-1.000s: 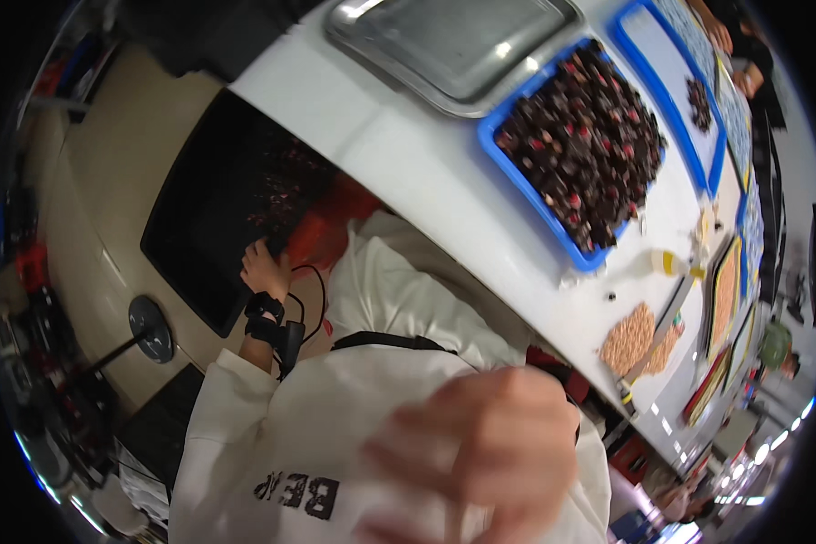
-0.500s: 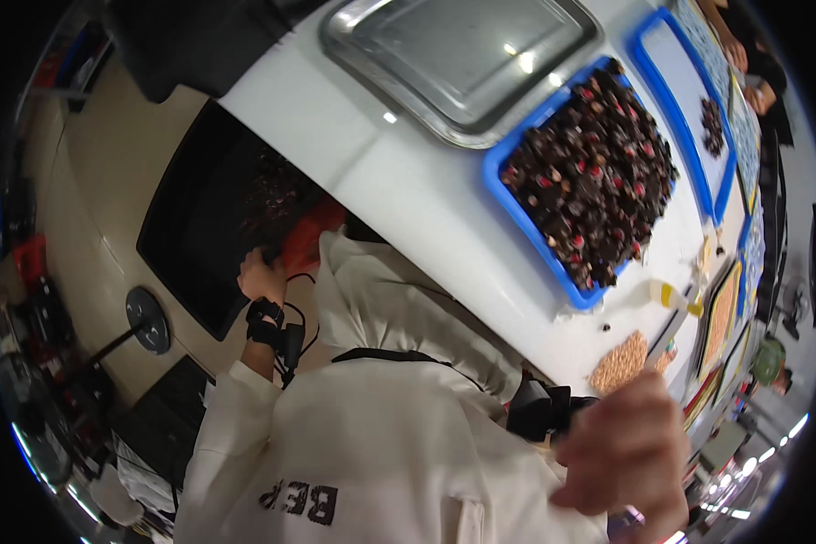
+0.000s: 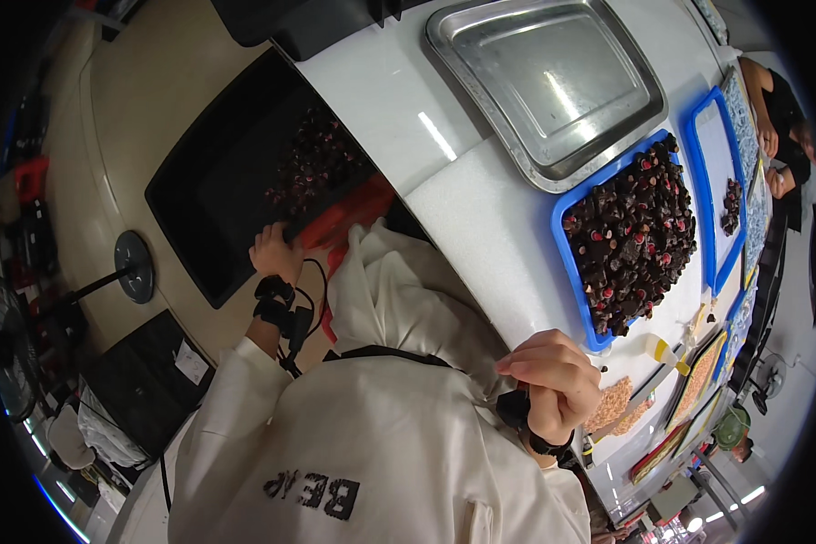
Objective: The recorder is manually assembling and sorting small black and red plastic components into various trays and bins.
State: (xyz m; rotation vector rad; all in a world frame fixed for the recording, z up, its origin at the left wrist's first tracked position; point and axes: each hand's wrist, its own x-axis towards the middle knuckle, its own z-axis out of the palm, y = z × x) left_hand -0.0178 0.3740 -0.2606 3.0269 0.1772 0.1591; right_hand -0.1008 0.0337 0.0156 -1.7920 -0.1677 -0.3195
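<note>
My left hand has its fingers curled over the near rim of a black tub, low at my left. Dark chunks with red bits lie heaped at the tub's far right side. Raised in front of my body, beside the white table, is my right hand. Its fingers are bent and pressed together; whatever lies inside them, if anything, is hidden. Beyond it, a blue tray on the table is piled with the same kind of dark chunks.
An empty metal tray sits farther along the table. Behind the full tray stands another blue tray with a small dark cluster. Tan granules and a yellow-white tape roll lie at right. A co-worker's arms are across the table.
My right hand has moved up and leftward, nearer the table edge. My left hand stays at the tub's rim. The whole view has shifted, showing more of the tub's contents.
</note>
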